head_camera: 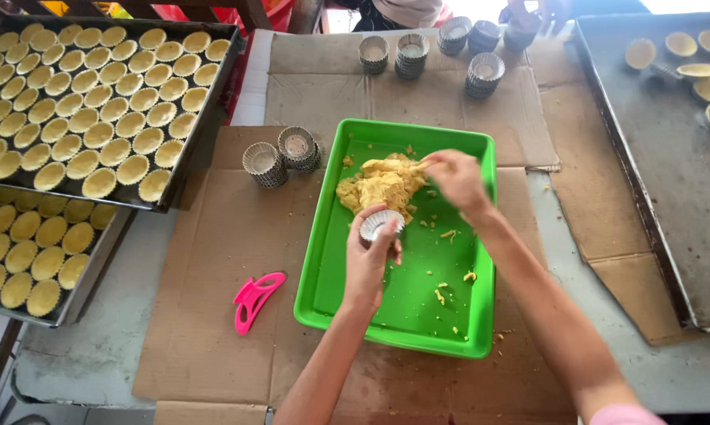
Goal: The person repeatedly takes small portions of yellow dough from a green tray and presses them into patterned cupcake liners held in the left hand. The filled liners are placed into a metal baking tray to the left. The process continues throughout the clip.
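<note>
With left hand (368, 264) gripping the tin (380, 224) over the green tray (406, 303), pinch a small, even lump off the dough (380, 185) at tray's far end with closed right hand (459, 179).

Both hands reach forward: left hand (368, 256) curled closed, right hand (459, 179) seemingly pinching, blurred.

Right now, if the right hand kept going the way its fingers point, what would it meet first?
The yellow dough lump in the green tray: the right hand points left, fingertips apparently already on the dough's edge, though depth is unclear.
</note>
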